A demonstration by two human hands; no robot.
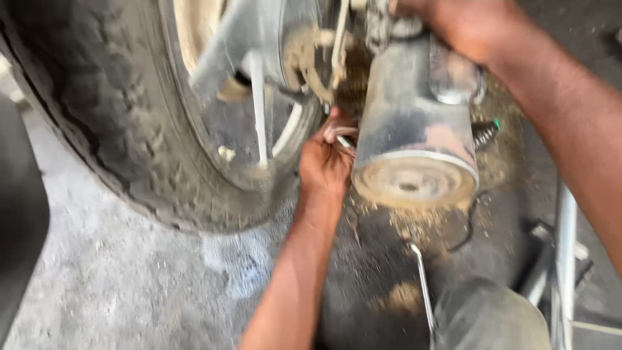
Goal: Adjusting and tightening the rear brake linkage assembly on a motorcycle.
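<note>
Hands at a motorcycle's rear wheel

A small metal part (345, 140) is pinched by the left hand (326, 162) beside the exhaust muffler (414, 139); the right hand (453, 23) is clenched on hardware above; its grip cannot be told.

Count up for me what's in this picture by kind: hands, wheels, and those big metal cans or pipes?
Hands: 2, the left hand closed on a small metal piece, too blurred to identify, and the right hand at the top
Wheels: 1, a dusty tyre on its rim
Exhaust cans: 1, the grey muffler
Total: 4
</note>
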